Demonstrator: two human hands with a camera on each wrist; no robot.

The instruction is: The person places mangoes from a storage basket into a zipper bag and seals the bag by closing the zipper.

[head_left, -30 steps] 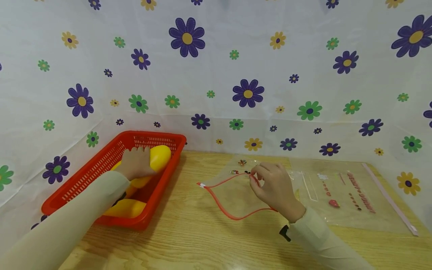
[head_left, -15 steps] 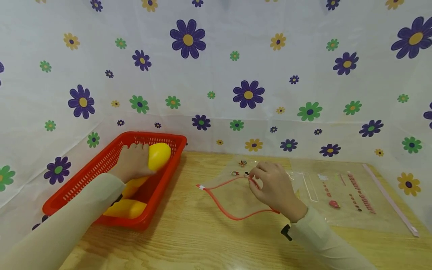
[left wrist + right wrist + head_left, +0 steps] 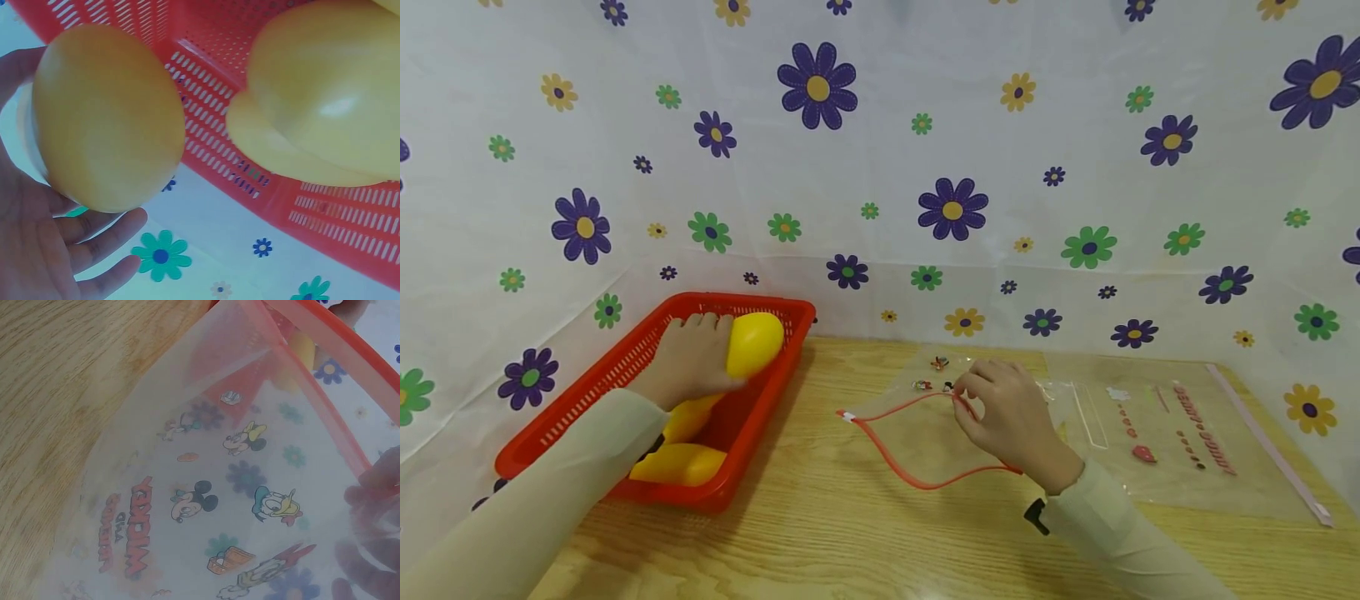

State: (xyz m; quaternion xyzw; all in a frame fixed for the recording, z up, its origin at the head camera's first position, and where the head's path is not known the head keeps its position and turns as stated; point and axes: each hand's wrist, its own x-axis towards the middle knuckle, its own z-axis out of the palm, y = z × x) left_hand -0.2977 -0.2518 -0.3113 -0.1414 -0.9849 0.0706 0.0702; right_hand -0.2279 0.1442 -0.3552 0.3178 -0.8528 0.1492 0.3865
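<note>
My left hand (image 3: 696, 354) grips a smooth yellow mango-shaped fruit (image 3: 754, 344) above the red basket (image 3: 765, 406). In the left wrist view the held yellow fruit (image 3: 109, 119) sits between thumb and fingers. Several more yellow fruits (image 3: 679, 463) lie in the basket, partly covered by my arm. Over the table, my right hand (image 3: 1011, 417) pinches the red edge of a clear zip bag (image 3: 917, 437), whose mouth gapes toward the left. Cartoon prints cover the bag's side (image 3: 194, 503) in the right wrist view.
A second clear zip bag (image 3: 1187, 450) with a pink zip strip and red prints lies flat on the wooden table (image 3: 820, 533) at the right. A white flowered cloth (image 3: 880, 150) hangs behind and beside the table.
My left hand has lifted the yellow fruit slightly and shifted a little left, showing more of the fruits below. The right hand and the bag stay almost where they were.
</note>
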